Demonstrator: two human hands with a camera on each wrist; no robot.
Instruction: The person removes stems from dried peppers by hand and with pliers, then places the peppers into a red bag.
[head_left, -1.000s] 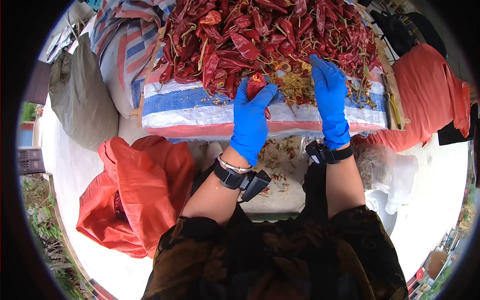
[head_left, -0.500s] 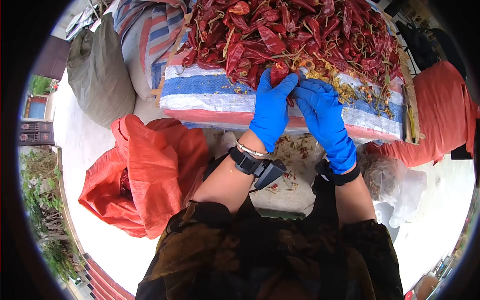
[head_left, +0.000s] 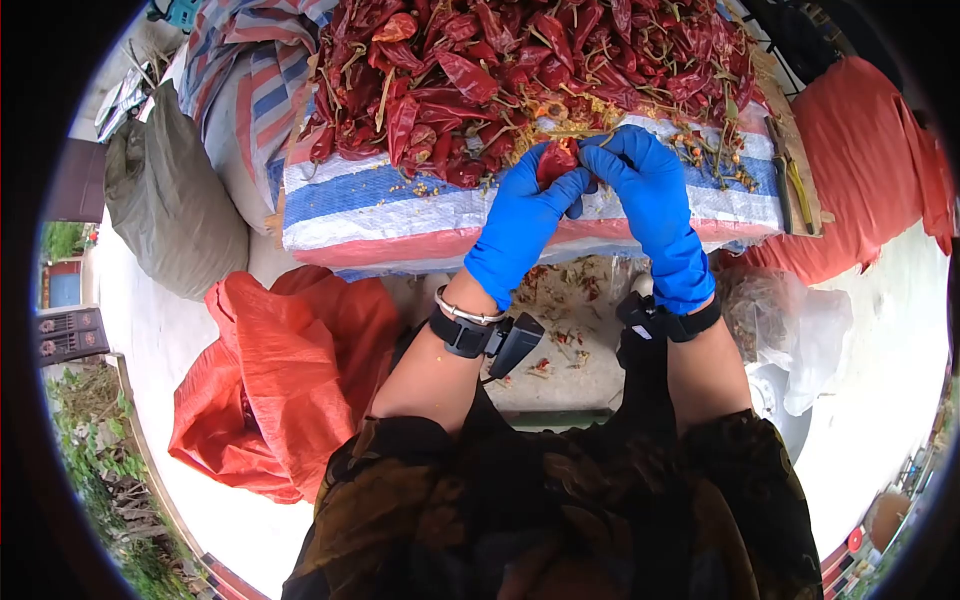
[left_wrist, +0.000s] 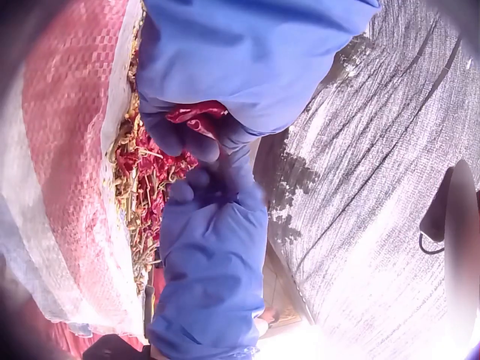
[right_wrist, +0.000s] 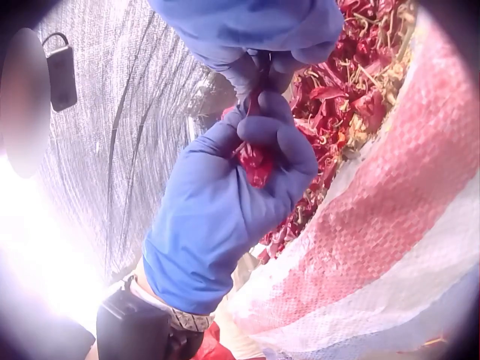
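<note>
A dried red chili pepper (head_left: 557, 162) is gripped in my left hand (head_left: 530, 220), between the curled fingers and thumb. My right hand (head_left: 645, 190), also in a blue glove, pinches the narrow end of the same pepper, its fingertips against the left ones. In the right wrist view the wrinkled pepper (right_wrist: 256, 163) shows inside the left fingers, and its thin end runs up to the right fingertips. From the left wrist, folded red skin of the pepper (left_wrist: 199, 116) peeks out of the left hand. Both hands are over the front edge of a striped woven sheet (head_left: 390, 200).
A large heap of dried red chilies (head_left: 540, 60) covers the back of the sheet, with yellowish seeds and stems (head_left: 720, 160) along its front. An orange-red sack (head_left: 290, 380) stands at the left, a grey sack (head_left: 175, 200) behind it, and a full red sack (head_left: 865, 170) at the right.
My right hand has come leftward from the seeds and stems to meet my left hand at the pepper. The left hand keeps its hold; the head view has shifted slightly.
</note>
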